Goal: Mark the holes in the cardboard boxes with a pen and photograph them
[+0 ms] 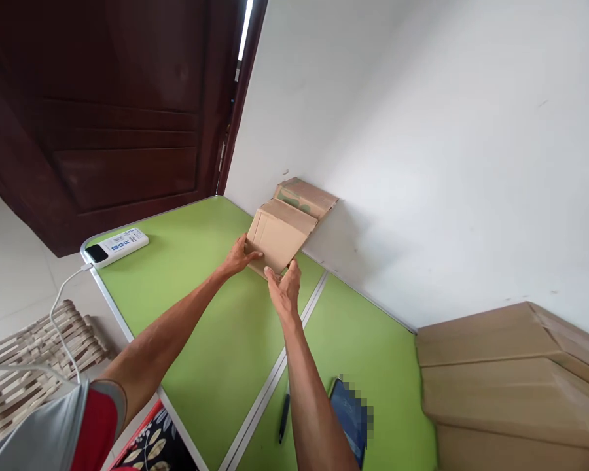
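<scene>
Left grip [239, 256] and right grip [285, 288] both closed on small cardboard box [277, 239], far on green bench [191, 307] by wall [422, 163]; might slip or knock second box [307, 196] if pushed hard

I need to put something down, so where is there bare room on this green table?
Bare: the green folding table between the white power bank and the left hand; also between its centre seam, the wall and the tall brown cardboard stack. Crowded: the far corner, where it and the right hand hold a flat brown cardboard box.
</scene>
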{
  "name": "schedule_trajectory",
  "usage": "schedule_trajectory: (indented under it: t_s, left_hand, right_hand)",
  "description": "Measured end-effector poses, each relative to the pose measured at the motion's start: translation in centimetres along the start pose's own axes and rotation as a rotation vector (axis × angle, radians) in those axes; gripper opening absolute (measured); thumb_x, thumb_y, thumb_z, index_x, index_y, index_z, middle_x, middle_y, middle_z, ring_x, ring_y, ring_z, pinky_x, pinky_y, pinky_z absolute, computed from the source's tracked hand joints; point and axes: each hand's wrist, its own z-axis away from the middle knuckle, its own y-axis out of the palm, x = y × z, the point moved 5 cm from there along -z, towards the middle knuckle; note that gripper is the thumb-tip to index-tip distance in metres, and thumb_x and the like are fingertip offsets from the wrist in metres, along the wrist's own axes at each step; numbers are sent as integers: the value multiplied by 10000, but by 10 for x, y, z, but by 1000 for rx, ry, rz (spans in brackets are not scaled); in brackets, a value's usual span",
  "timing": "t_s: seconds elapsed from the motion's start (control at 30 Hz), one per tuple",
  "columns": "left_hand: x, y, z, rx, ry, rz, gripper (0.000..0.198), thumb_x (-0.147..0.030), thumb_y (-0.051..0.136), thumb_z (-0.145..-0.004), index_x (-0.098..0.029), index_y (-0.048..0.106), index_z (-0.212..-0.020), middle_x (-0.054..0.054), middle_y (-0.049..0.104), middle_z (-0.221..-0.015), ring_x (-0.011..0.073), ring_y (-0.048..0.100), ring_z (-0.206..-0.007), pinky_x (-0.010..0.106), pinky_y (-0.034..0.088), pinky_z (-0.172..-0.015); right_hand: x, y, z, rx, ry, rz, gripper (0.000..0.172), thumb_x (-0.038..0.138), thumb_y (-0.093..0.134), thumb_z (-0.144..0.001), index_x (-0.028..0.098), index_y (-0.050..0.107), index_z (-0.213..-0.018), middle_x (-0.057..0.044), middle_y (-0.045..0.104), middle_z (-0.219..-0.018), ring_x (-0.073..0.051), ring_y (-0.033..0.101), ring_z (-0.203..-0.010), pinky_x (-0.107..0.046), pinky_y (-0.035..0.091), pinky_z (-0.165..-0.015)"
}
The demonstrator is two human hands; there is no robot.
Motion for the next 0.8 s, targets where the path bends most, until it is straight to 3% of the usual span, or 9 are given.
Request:
schedule_trajectory:
  t_s: [0.13,0.27,0.37,0.5,0.6,0.67,0.7,0.77,0.8]
  left_hand:
    - [6,14,-31,54,-80,-38,378,-364,682,-1029,-173,634,-1352,116,663,-1355,264,695,-1148,479,616,-964]
    - [10,16,-35,49,-125,-68,373,-365,681,-1030,-173,637,-1347,115,666,-1351,262,696,-1143,476,617,-962]
    - [10,11,-19,-11,-126,-72,381,-364,683,-1029,-172,633,-1354,116,661,-1359,266,693,-1154,482,614,-968]
    - [7,4,17,-63,-124,-29,386,-362,685,-1027,-173,631,-1360,117,655,-1371,271,688,-1166,490,610,-977]
    - [0,-1,50,-30,-126,26,423,-367,687,-1025,-176,610,-1394,132,632,-1417,293,667,-1223,517,591,-1015]
    - [-12,-5,73,13,-114,72,518,-395,666,-1032,-159,538,-1475,194,570,-1503,338,609,-1338,532,554,-1072]
    - [-20,-7,85,35,-100,97,570,-417,646,-1039,-146,488,-1515,231,526,-1546,360,567,-1398,535,532,-1101]
    - [-41,-7,111,83,-56,149,630,-459,596,-1053,-136,409,-1560,273,453,-1599,379,496,-1473,538,495,-1142]
    - [-54,-5,125,111,-29,175,631,-474,573,-1058,-145,394,-1565,268,441,-1607,376,486,-1482,547,482,-1154]
  right_hand:
    - [-3,5,-27,-8,42,0,1080,580,645,-836,57,174,-1655,-317,364,-1577,-380,661,-1188,-533,531,-1057]
    - [6,4,-30,26,66,-43,1108,582,698,-817,87,192,-1671,-293,358,-1618,-380,630,-1276,-499,536,-1065]
    - [15,-7,3,73,84,-88,1104,576,702,-831,81,188,-1673,-310,345,-1643,-364,691,-1201,-487,578,-1002]
    - [30,-39,96,140,72,-134,929,630,662,-883,153,351,-1617,-250,505,-1567,-322,725,-1147,-455,627,-909]
    - [50,-90,176,33,18,-70,740,620,631,-948,193,483,-1533,-203,588,-1493,-315,689,-1212,-438,633,-894]
    - [69,-144,225,-211,-78,122,610,571,636,-981,222,564,-1476,-186,655,-1400,-317,728,-1081,-460,641,-831]
    - [78,-176,249,-401,-139,277,563,528,650,-989,240,588,-1468,-180,659,-1397,-330,726,-1076,-500,625,-878]
    - [93,-236,295,-774,-240,662,603,443,735,-946,245,597,-1499,-198,663,-1389,-419,644,-1256,-634,501,-1082]
    - [94,-259,312,-869,-276,812,665,434,762,-919,233,579,-1526,-226,632,-1432,-473,571,-1351,-696,431,-1134]
